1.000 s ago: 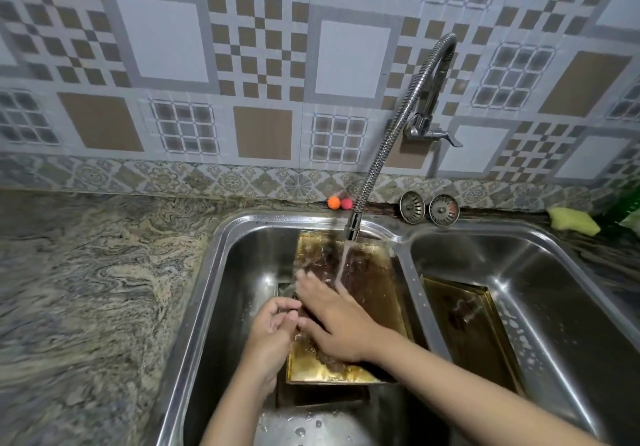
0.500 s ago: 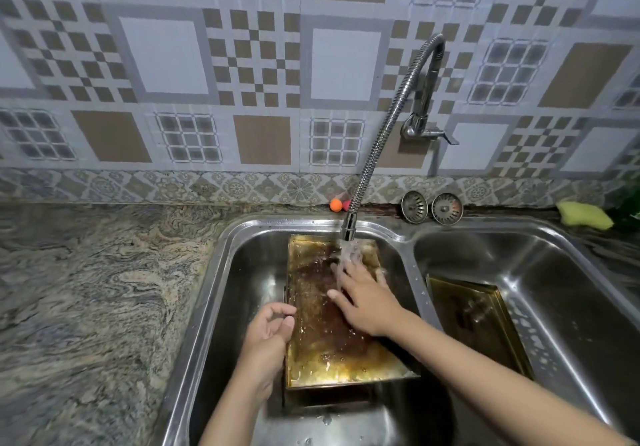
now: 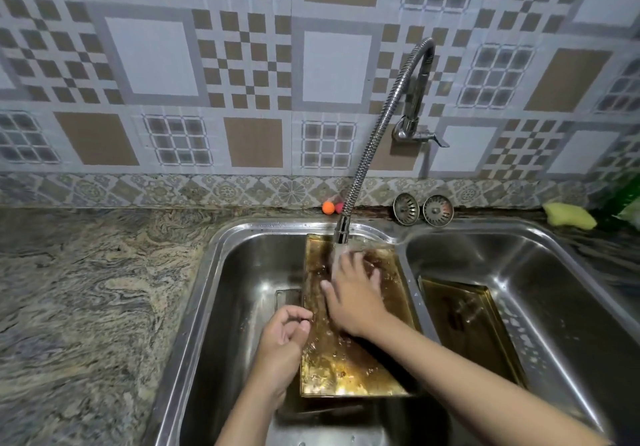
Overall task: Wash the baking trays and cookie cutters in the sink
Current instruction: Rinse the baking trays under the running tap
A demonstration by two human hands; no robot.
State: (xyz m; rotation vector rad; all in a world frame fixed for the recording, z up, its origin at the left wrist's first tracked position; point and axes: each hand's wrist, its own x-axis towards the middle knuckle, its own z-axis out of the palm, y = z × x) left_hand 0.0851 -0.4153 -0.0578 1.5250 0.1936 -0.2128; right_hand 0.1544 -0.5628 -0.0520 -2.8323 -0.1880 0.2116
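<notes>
1. Under the tap, the right hand lies flat with straight, spread fingers on the tray.
2. Left hand curls at the tray's left edge; its grip is unclear.
3. Tray's long side points toward the wall, inside the left sink.

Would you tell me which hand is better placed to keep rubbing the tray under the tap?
Right hand: it lies flat on the tray beneath the water. Left hand is at the tray's edge.

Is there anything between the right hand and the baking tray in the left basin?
Nothing visible: the right hand lies flat on the baking tray, with only water from the faucet running over it.
</notes>
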